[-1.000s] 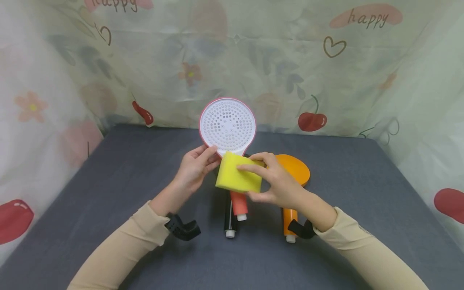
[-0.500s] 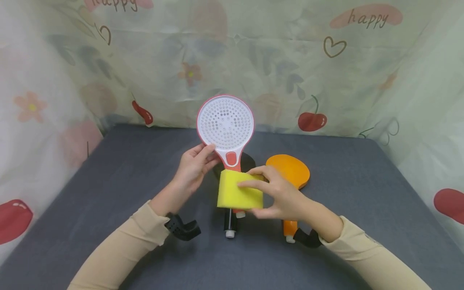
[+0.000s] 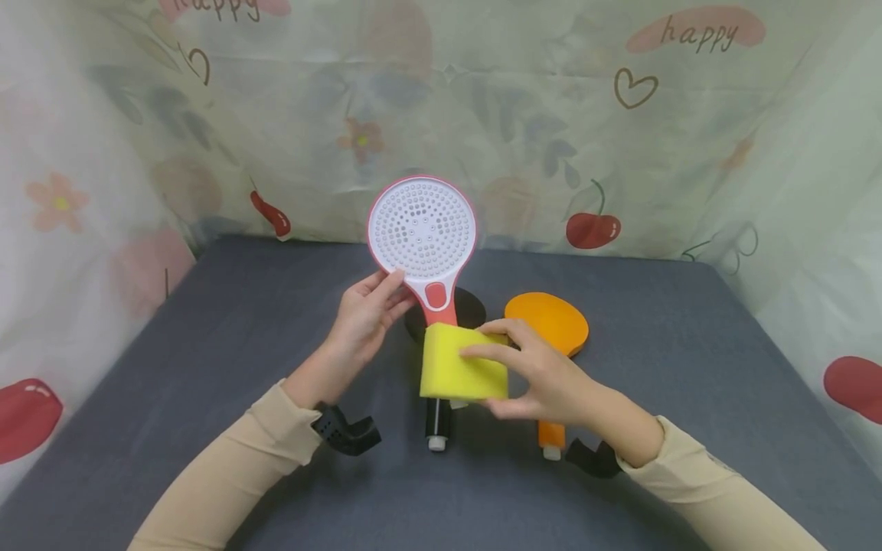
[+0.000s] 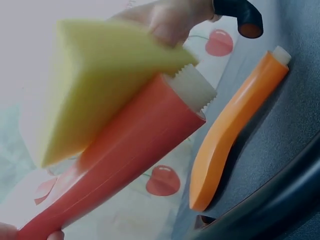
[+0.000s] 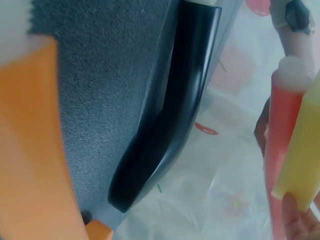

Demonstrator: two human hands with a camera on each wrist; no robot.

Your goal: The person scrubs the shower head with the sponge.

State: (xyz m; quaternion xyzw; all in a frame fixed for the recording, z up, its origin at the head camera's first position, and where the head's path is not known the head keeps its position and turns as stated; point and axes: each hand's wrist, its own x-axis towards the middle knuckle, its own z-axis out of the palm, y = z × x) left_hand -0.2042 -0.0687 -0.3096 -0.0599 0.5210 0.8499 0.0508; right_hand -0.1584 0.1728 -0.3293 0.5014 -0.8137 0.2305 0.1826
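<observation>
A red shower head (image 3: 423, 229) with a white, dotted spray face is held upright by my left hand (image 3: 361, 317), which pinches it at the lower left of its round head. My right hand (image 3: 544, 375) grips a yellow sponge (image 3: 462, 363) between thumb and fingers, over the front of the shower head's handle. In the left wrist view the sponge lies along the red handle (image 4: 130, 145), whose white threaded end sticks out beyond it. The right wrist view shows the sponge's edge right at the red handle too.
On the dark grey table (image 3: 331, 490) lie a black shower head (image 3: 438, 421), partly hidden behind the sponge, and an orange shower head (image 3: 547, 321) to its right, partly behind my right hand. A patterned curtain (image 3: 289, 115) hangs around the back and sides.
The sponge has moved down from the shower head's neck onto its handle, uncovering the red button, then slightly right. The red shower head has shifted a little up and left.
</observation>
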